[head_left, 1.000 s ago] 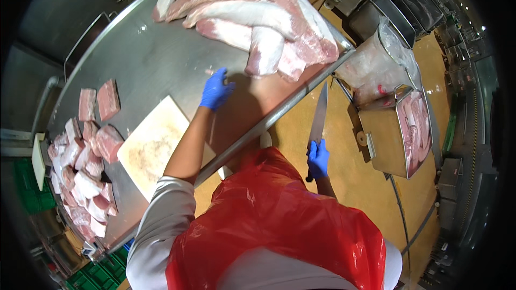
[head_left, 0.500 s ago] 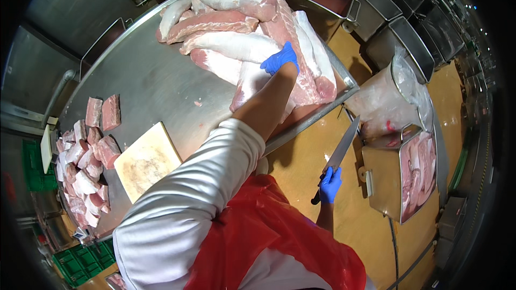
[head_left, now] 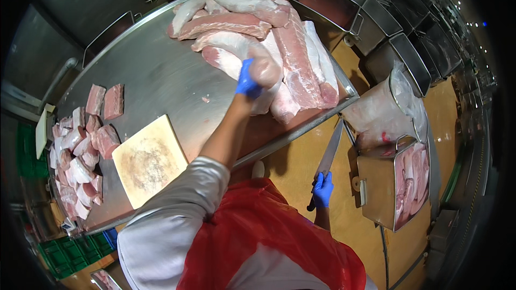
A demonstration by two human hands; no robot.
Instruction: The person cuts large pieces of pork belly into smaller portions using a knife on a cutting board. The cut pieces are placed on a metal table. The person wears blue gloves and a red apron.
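My left hand (head_left: pixel 248 81), in a blue glove, is closed round the near end of a long pork loin (head_left: pixel 231 43). That end is lifted and bent up off the table, while the rest lies among the others. Beyond it and to the right, several more pork loins (head_left: pixel 294 56) are heaped on the steel table (head_left: pixel 145 70). Out to the right, past the table's edge, my right hand (head_left: pixel 323 189) is wrapped round the dark handle of a large knife (head_left: pixel 329 147), its broad blade pointing up and away. A stained white cutting board (head_left: pixel 153 161) lies on the table at the left.
Cut pork chunks (head_left: pixel 78 156) are gathered on the table's left end. Right of the table stand a clear bag-lined bin (head_left: pixel 381 110) and a steel tub of meat strips (head_left: pixel 411 182). Steel carts (head_left: pixel 371 16) stand at the far right, and green crates (head_left: pixel 75 255) at lower left.
My left hand has come nearer and to the left, lifting and bending up the end of the pork loin. The knife has shifted slightly left in my right hand.
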